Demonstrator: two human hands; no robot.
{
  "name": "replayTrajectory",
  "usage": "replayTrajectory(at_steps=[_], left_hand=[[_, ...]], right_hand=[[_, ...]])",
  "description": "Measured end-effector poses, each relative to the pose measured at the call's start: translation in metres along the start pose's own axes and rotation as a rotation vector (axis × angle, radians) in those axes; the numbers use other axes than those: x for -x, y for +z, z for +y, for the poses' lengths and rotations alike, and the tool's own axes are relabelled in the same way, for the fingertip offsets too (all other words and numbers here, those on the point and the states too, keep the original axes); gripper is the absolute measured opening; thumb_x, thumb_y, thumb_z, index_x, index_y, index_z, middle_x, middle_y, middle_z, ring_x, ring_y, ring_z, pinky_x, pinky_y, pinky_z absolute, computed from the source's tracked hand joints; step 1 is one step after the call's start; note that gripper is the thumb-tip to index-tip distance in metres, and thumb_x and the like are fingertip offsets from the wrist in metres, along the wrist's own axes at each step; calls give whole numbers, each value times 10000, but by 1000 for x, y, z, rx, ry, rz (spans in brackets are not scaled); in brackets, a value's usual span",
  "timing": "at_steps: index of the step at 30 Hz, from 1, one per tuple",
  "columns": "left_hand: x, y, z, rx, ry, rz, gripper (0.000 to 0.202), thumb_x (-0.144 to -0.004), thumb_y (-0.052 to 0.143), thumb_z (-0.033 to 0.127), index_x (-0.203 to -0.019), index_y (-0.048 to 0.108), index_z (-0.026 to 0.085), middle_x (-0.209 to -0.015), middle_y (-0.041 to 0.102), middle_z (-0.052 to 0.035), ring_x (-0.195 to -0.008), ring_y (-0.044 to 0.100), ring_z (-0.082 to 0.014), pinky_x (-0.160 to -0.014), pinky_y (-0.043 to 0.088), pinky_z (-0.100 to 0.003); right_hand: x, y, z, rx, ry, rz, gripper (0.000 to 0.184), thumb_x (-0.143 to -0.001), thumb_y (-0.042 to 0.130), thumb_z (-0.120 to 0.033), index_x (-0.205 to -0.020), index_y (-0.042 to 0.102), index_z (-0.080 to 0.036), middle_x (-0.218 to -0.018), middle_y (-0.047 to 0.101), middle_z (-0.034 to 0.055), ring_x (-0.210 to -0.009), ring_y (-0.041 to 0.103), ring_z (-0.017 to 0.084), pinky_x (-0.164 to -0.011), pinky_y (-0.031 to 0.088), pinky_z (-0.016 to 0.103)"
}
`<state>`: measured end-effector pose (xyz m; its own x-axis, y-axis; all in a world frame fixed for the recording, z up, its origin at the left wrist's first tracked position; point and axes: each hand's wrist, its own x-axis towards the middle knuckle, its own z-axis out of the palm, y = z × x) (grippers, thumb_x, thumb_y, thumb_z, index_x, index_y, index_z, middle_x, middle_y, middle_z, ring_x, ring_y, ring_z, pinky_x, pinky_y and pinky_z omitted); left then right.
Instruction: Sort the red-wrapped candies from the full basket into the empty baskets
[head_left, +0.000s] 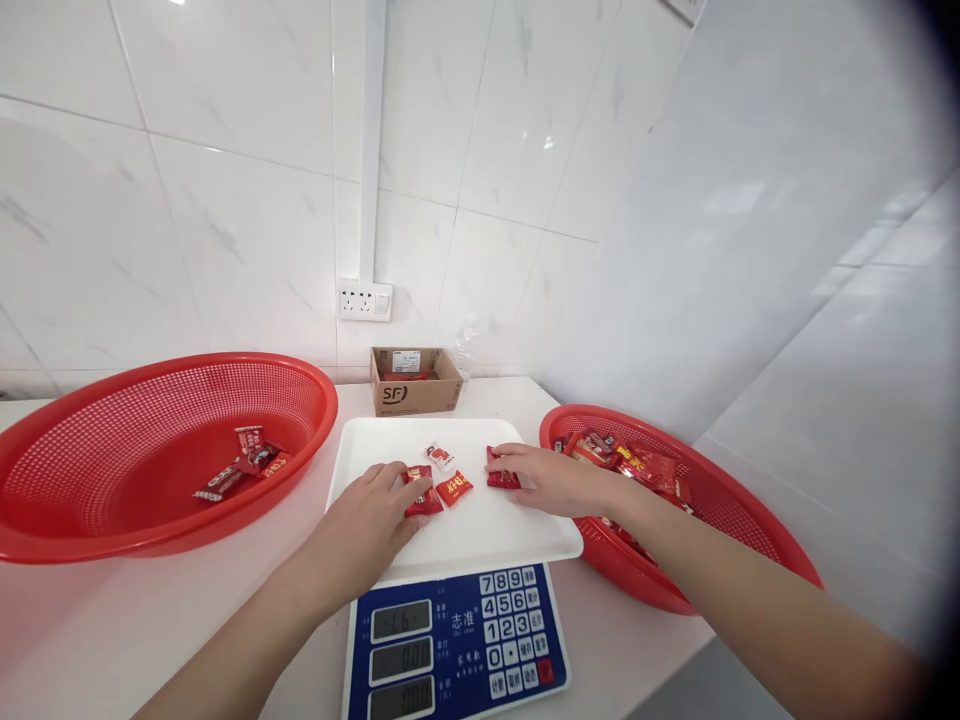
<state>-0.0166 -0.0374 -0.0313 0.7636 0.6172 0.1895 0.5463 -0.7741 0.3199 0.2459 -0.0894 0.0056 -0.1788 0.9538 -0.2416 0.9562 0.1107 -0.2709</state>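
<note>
The white weighing tray (465, 545) of a digital scale lies in front of me with several small wrapped snacks on it. My left hand (371, 520) reaches in from the left, its fingers closed on a dark red snack packet (425, 500). Beside that packet lie an orange-red packet (454, 488) and a white-and-red packet (439, 458), neither one touched by my right hand. Over the tray's right side, my right hand (544, 477) grips another red snack packet (501, 478) between thumb and fingers. My fingers partly cover both held packets.
A large red basket (150, 385) with a few packets stands on the left. Another red basket (750, 500), holding several packets, is on the right. Behind the tray sits a small cardboard box (416, 400). The scale's blue panel (465, 640) faces me, below a tiled wall.
</note>
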Motion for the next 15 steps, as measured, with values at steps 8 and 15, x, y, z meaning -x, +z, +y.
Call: replayTrajectory(at_steps=[8, 15], left_hand=[[3, 0, -6, -43, -8, 41, 395, -894, 413, 352, -1267, 501, 258, -1321, 479, -96, -1231, 404, -286, -980, 374, -465], [0, 2, -17, -98, -37, 106, 430, -885, 400, 421, -1271, 507, 264, -1398, 411, -97, -1320, 283, -314, -1020, 310, -527]], right_hand=[[13, -4, 3, 66, 179, 338, 271, -892, 345, -274, -1069, 547, -231, -983, 638, 51, -821, 589, 207, -671, 419, 294], [57, -30, 79, 210, 636, 123, 194, -803, 506, -269, -891, 665, -201, -705, 647, 70, -657, 598, 237, -608, 406, 320]])
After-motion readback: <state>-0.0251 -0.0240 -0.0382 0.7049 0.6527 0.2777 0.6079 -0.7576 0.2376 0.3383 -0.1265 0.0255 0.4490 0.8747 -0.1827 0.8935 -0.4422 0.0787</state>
